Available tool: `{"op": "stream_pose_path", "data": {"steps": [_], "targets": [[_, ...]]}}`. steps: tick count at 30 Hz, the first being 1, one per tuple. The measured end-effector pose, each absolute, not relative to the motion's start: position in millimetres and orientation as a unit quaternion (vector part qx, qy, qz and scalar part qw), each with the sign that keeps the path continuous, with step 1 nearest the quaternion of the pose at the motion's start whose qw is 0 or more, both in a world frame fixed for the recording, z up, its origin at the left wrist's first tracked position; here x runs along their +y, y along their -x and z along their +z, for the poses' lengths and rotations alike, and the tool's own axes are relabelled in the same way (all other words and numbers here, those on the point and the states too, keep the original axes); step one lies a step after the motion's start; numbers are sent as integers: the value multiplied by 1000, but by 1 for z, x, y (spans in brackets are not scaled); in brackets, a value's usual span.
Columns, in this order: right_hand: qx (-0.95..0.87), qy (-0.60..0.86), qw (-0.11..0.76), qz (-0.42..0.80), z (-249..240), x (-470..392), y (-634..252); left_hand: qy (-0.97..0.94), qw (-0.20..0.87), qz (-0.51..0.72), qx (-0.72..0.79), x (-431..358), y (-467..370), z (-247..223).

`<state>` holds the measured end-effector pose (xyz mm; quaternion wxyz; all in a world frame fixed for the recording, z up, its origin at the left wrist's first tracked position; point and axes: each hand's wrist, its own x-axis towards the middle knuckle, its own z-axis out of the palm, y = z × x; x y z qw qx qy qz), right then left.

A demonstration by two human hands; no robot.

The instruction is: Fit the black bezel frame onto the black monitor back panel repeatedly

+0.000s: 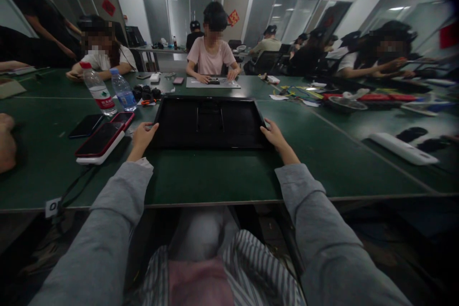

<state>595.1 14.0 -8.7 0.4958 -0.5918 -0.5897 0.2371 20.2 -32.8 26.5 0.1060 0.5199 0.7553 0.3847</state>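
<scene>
Both hands hold a wide black tray-like panel point(175, 126) with a raised rim, on or just above the green table in front of me. Two thin upright lines and a darker recessed patch show near its middle; its exact kind is unclear. At the left edge, my left hand point(142, 139) is closed, thumb over the rim. My right hand point(277, 137) grips the opposite edge the same way. The fingers beneath the panel are hidden on both sides.
Left of the panel are phones point(100, 139) on a white block with a cable, a dark phone point(86, 125), a red-capped bottle point(98, 90) and a blue-capped bottle point(123, 90). A white bar point(403, 148) lies right. Across the green table point(215, 177) sits a person point(212, 55).
</scene>
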Motion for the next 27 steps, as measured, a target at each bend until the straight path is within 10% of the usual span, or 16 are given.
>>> {"op": "stream_pose_path", "data": {"steps": [27], "targets": [[-545,560,512,356,11,15,-583,-543,75,284,786,-37,-17,25]]}}
